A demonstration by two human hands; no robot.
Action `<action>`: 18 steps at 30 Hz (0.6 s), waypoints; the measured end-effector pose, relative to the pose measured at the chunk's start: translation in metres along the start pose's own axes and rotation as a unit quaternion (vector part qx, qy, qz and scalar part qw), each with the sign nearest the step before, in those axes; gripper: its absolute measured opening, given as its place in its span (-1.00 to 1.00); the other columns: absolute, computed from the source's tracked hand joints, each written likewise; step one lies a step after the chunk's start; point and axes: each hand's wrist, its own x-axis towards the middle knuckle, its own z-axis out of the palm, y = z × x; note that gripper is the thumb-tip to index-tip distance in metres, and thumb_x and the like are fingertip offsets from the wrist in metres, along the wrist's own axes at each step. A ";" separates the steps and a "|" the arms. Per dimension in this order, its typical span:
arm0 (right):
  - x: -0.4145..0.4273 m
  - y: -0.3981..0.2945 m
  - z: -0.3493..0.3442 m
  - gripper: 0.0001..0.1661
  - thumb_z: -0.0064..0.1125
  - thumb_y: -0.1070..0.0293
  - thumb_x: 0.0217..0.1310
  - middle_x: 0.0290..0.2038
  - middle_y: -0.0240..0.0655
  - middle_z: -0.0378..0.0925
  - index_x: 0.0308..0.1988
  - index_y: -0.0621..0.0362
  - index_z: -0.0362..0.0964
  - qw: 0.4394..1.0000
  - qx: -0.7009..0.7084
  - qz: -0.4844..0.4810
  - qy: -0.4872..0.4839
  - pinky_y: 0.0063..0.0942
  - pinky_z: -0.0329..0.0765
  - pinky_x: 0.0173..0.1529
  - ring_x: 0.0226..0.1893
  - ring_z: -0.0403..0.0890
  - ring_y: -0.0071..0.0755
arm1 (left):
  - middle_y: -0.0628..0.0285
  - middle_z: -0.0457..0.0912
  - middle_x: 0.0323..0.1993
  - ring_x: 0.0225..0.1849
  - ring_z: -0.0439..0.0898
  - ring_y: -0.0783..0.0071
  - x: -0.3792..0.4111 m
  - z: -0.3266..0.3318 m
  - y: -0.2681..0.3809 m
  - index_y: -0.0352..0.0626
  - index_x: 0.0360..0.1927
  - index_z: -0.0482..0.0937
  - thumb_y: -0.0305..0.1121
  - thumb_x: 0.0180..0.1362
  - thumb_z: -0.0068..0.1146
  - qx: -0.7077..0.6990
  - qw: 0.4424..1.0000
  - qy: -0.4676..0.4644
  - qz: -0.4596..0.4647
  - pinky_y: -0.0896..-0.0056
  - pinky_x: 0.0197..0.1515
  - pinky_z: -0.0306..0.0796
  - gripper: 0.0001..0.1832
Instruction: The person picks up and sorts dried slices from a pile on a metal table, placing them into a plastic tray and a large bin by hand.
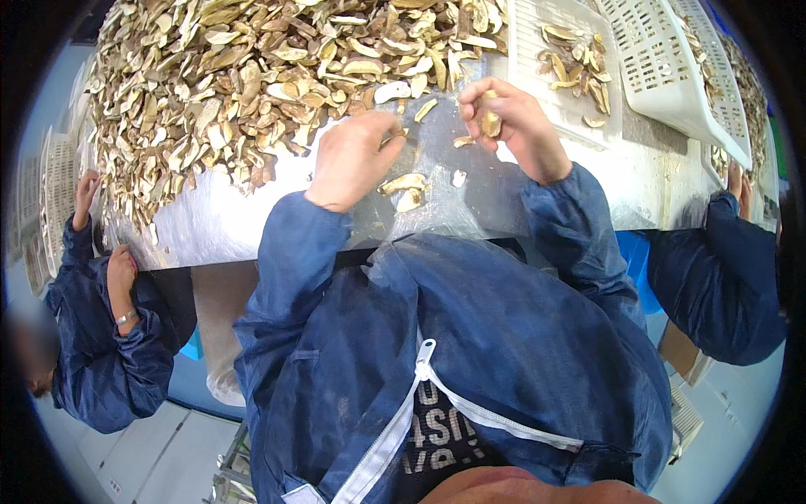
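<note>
A large heap of mushroom slices (pixel 252 82) covers the far left part of the metal worktable (pixel 214 220). My right hand (pixel 522 126) holds a pale yellow-brown mushroom slice (pixel 490 121) between thumb and fingers, raised over the table. At the heap's front edge is my left hand (pixel 354 160), its fingers curled and thumb towards the fingertips. Whether it grips a small piece there is hidden. Between and below the hands lie a few loose slices (pixel 406 184), a small pale piece (pixel 459 178) and a narrow yellow slice (pixel 425 110).
A shallow white plastic tray (pixel 526 69) with mushroom slices stands to the right, beside a tilted white perforated basket (pixel 661 63). One co-worker's hand (pixel 119 271) is at the table's left end. Another co-worker's sleeve (pixel 711 277) is at the right.
</note>
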 end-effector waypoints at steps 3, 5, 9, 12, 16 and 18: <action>0.016 0.019 0.002 -0.69 0.02 0.21 0.21 -0.54 -0.38 0.52 -0.14 0.16 0.46 0.944 -0.324 -0.061 -0.015 -0.49 0.40 -0.50 -0.55 0.53 -0.48 | 0.32 0.55 -0.48 -0.51 0.52 0.49 -0.007 -0.015 -0.014 -0.09 -0.27 0.58 -0.32 0.16 0.14 -0.401 0.906 -0.031 -0.128 0.55 -0.46 0.33 -0.88; 0.024 0.027 0.013 -0.75 -0.01 0.34 0.20 -0.58 -0.18 0.53 -0.14 0.20 0.40 0.833 -0.505 -0.227 0.005 -0.26 0.47 -0.49 -0.57 0.58 -0.15 | 0.31 0.49 -0.48 -0.54 0.40 0.62 -0.009 -0.013 -0.031 -0.19 -0.19 0.50 -0.41 0.23 -0.01 -0.709 0.693 -0.030 -0.129 0.64 -0.53 0.20 -0.86; 0.031 0.028 0.026 -0.86 -0.07 0.44 0.20 -0.57 -0.11 0.51 -0.22 0.19 0.32 0.724 -0.653 -0.220 0.014 -0.13 0.49 -0.45 -0.52 0.59 0.01 | 0.29 0.57 -0.48 -0.48 0.52 0.47 0.011 -0.005 -0.020 -0.18 -0.14 0.54 -0.37 0.23 0.01 -0.425 0.888 0.039 -0.172 0.49 -0.47 0.34 -0.81; 0.026 0.027 0.022 -0.88 -0.07 0.45 0.20 -0.58 -0.14 0.50 -0.23 0.19 0.32 0.724 -0.661 -0.198 0.001 -0.16 0.48 -0.49 -0.58 0.57 -0.05 | 0.13 0.63 -0.48 -0.45 0.61 0.22 0.026 0.011 -0.014 -0.14 -0.06 0.58 -0.35 0.18 0.07 -0.100 0.989 0.063 -0.095 0.29 -0.40 0.44 -0.74; 0.005 -0.008 -0.001 -0.93 0.01 0.48 0.16 -0.62 -0.20 0.47 -0.30 0.20 0.34 0.752 -0.574 -0.314 0.080 -0.23 0.46 -0.53 -0.66 0.52 -0.18 | -0.04 0.63 -0.44 -0.35 0.62 -0.03 0.030 0.014 -0.008 -0.12 -0.07 0.57 -0.34 0.13 0.13 0.091 0.991 0.034 -0.092 0.05 -0.28 0.47 -0.72; 0.005 -0.037 -0.034 -0.87 0.18 0.40 0.07 -0.47 -0.21 0.52 -0.32 0.17 0.43 0.657 -0.645 -0.347 0.180 -0.34 0.49 -0.35 -0.50 0.53 -0.29 | -0.02 0.64 -0.42 -0.36 0.63 -0.01 0.030 0.013 -0.005 -0.13 -0.10 0.55 -0.33 0.13 0.13 0.124 0.987 0.016 -0.100 0.07 -0.29 0.47 -0.74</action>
